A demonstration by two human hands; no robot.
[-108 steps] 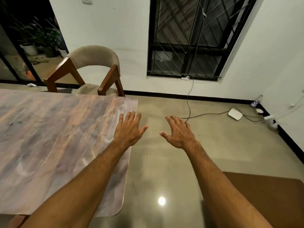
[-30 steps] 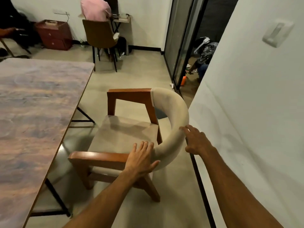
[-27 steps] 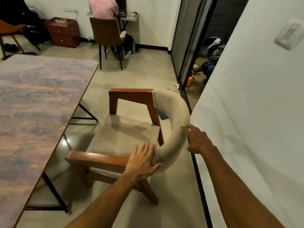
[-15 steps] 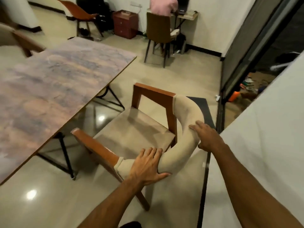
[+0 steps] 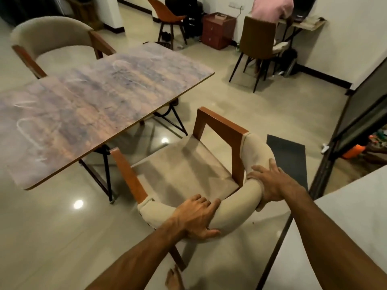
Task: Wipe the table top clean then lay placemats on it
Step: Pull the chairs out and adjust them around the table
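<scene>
In the head view, both your hands are on the armchair [image 5: 184, 172], not on the worktop [image 5: 94, 105]. Your left hand [image 5: 196, 216] lies over the padded backrest [image 5: 236, 206], with the fingers [image 5: 206, 203] curled over its top and the thumb on the outer side, so it grips the padding. Your right hand [image 5: 270, 181] grips the same backrest further round the curve, on the side away from the worktop, and its fingers wrap around the roll.

The worktop is ahead of your hands and to the left. Its long axis runs from the near left to the far right corner. The armchair stands just beside its nearer long edge, with the open front towards this edge, and the two are apart, not touching. Your left hand is the nearer one to the worktop.

Pale smears show on the worktop, so I judge the wiping is not yet done. No cloth and no placemats are in view. A second armchair [image 5: 52, 36] stands at the far side of the worktop. Beyond the far right corner of the worktop, a person [image 5: 272, 7] sits at a small desk.

I think the armchair must be positioned first, and afterwards your left hand has the shorter reach to the worktop.
</scene>
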